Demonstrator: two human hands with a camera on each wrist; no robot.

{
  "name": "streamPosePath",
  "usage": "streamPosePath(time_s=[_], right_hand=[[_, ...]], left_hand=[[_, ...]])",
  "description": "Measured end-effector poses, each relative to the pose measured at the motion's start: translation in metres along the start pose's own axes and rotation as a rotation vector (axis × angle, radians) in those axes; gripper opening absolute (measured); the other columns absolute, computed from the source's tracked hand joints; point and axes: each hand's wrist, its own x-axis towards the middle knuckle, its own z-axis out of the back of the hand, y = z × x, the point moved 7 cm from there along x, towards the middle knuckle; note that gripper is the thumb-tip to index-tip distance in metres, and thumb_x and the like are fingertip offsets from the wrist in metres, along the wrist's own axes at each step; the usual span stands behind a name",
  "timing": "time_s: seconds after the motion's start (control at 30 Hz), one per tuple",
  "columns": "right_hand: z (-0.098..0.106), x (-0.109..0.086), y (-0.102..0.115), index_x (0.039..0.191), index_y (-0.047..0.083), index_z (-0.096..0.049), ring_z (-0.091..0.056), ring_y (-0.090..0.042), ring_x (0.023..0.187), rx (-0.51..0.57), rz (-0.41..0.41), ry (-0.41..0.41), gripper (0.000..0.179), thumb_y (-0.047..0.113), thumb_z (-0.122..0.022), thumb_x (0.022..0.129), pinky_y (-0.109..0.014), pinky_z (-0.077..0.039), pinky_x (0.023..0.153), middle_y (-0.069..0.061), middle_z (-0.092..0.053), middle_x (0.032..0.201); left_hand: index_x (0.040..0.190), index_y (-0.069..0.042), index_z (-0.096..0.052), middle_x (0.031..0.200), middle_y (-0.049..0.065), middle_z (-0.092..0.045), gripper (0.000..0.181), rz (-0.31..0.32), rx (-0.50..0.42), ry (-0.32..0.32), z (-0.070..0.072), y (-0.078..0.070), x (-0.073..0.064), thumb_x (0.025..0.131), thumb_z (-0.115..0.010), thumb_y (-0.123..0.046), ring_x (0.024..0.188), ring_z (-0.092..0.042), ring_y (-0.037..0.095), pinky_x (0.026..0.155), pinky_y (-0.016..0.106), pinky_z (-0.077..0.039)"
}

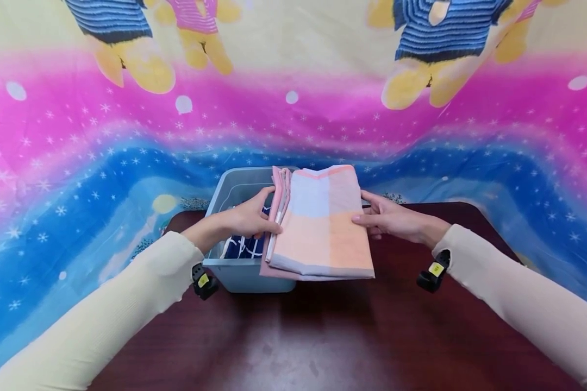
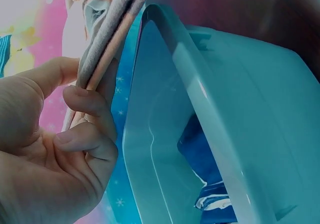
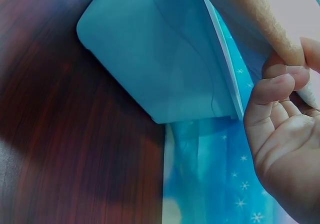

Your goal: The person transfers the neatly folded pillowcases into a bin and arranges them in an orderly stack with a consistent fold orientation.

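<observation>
A folded checked cloth (image 1: 323,217) in peach, orange and pale blue is held up at the right side of a grey-blue plastic bin (image 1: 254,271), covering part of the rim. Its layered left edge is pinched between thumb and fingers of my left hand (image 1: 249,214). On the opposite edge my right hand (image 1: 396,217) grips with the thumb in front and fingers behind. Close views show the folded layers (image 2: 107,39) between the left fingers and a rounded fold (image 3: 272,29) at the right fingertips. Inside the bin lies a navy cloth with white lines (image 1: 244,247).
The bin stands on a dark reddish-brown wooden table (image 1: 293,336), towards its back. Behind hangs a printed curtain (image 1: 293,119) in pink and blue with snowflakes and bear figures. Each wrist carries a black strap device (image 1: 432,274).
</observation>
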Motion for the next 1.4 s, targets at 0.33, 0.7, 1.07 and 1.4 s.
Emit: streamPosePath(time_s=[0.33,0.7,1.07,1.4], right_hand=[[-0.008,0.008,0.003,0.162,0.028,-0.008,-0.043,-0.016,0.063,0.009,-0.013,0.000,0.081,0.026,-0.061,0.102,-0.028,-0.041,0.064,-0.006,-0.065,0.096],[-0.014,0.019,0.012,0.162,0.029,-0.008,-0.042,-0.016,0.061,0.017,0.008,0.002,0.081,0.027,-0.062,0.101,-0.028,-0.042,0.063,-0.005,-0.059,0.082],[-0.025,0.031,0.026,0.160,0.030,-0.013,-0.041,-0.015,0.059,0.047,0.033,0.009,0.077,0.023,-0.063,0.101,-0.028,-0.040,0.061,-0.005,-0.061,0.087],[-0.033,0.045,0.031,0.162,0.032,-0.005,-0.040,-0.016,0.060,0.054,0.018,-0.001,0.087,0.025,-0.065,0.100,-0.028,-0.040,0.062,-0.006,-0.060,0.089]], left_hand=[[0.162,-0.025,0.008,0.067,0.003,-0.055,0.099,-0.009,-0.018,-0.001,0.009,0.007,-0.003,0.097,-0.067,-0.021,0.051,-0.044,0.014,0.053,0.028,-0.037],[0.161,-0.025,0.006,0.067,0.004,-0.053,0.097,-0.025,-0.001,-0.014,0.027,0.008,-0.009,0.097,-0.066,-0.020,0.053,-0.046,0.015,0.054,0.029,-0.039],[0.161,-0.026,0.008,0.071,0.005,-0.055,0.098,-0.016,0.039,-0.031,0.041,0.017,-0.011,0.097,-0.067,-0.020,0.053,-0.046,0.014,0.055,0.027,-0.041],[0.160,-0.029,0.010,0.067,0.004,-0.050,0.099,-0.013,0.081,-0.029,0.055,0.025,-0.016,0.098,-0.066,-0.020,0.054,-0.044,0.016,0.053,0.029,-0.039]])
